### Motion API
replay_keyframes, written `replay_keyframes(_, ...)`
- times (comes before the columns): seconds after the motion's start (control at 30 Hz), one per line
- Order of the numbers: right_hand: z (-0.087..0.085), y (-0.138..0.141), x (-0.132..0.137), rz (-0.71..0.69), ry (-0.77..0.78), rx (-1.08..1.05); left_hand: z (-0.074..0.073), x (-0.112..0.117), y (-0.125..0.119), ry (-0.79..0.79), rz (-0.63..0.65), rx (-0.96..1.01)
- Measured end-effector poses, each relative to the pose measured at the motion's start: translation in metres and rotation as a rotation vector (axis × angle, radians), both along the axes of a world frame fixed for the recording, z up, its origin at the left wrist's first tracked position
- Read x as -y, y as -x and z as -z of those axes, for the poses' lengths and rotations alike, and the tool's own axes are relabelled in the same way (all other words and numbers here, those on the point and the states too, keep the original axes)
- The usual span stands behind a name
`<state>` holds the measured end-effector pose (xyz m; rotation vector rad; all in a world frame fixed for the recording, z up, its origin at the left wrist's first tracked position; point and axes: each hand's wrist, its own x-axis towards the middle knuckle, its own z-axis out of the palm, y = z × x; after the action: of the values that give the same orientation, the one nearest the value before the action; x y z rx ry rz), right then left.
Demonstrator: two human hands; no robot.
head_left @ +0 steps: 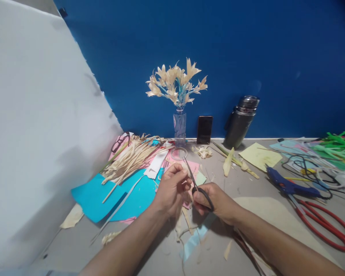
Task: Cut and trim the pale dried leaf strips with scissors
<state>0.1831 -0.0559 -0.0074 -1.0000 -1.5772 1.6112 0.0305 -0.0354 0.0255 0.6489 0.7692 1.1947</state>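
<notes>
My right hand [215, 201] grips a pair of scissors [193, 178] by the black handles, with the blades pointing up and away from me. Close beside the blades, the fingers of my left hand [171, 188] are pinched together; whatever is between them is too small or hidden to name. Pink paper [194, 168] lies beyond my fingers, a tape-like ring [171, 154] on its far side. Beneath my hands are scattered dry husk scraps [186, 219] and a light blue strip [194, 243].
Dried husk strips [129, 157] lie over blue sheets [94, 199] on the left. Husk flowers [175, 78] stand in a clear bottle [179, 128], near a phone [204, 130] and a dark flask [239, 124]. A blue glue gun [290, 186] and red-handled scissors [324, 222] occupy the right.
</notes>
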Motion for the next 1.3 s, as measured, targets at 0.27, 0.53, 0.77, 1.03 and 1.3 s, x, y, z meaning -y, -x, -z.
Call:
replay_keyframes(0.27,-0.0034,0.0002,0.0011,0.025,0.037,0.005,0.0018,-0.0003,0.0022,-0.023,0.041,-0.008)
replay_keyframes(0.53,-0.0044,-0.0048,-0.0011,0.005,0.044,-0.063,0.0014,-0.0012,0.0050,-0.064,0.106,-0.032)
replay_keyframes(0.77,-0.0064,-0.0037,-0.0005,-0.044,0.006,-0.094,0.0028,-0.0042,0.0057,-0.113,0.087,-0.099)
replay_keyframes(1.03,-0.0042,-0.0048,-0.0004,-0.038,-0.011,-0.069,0.0016,-0.0028,0.0047,-0.132,0.075,-0.149)
replay_keyframes(1.3,-0.0049,-0.0051,-0.0009,0.038,0.074,-0.002,0.0018,-0.0027,0.0071,-0.121,0.099,-0.152)
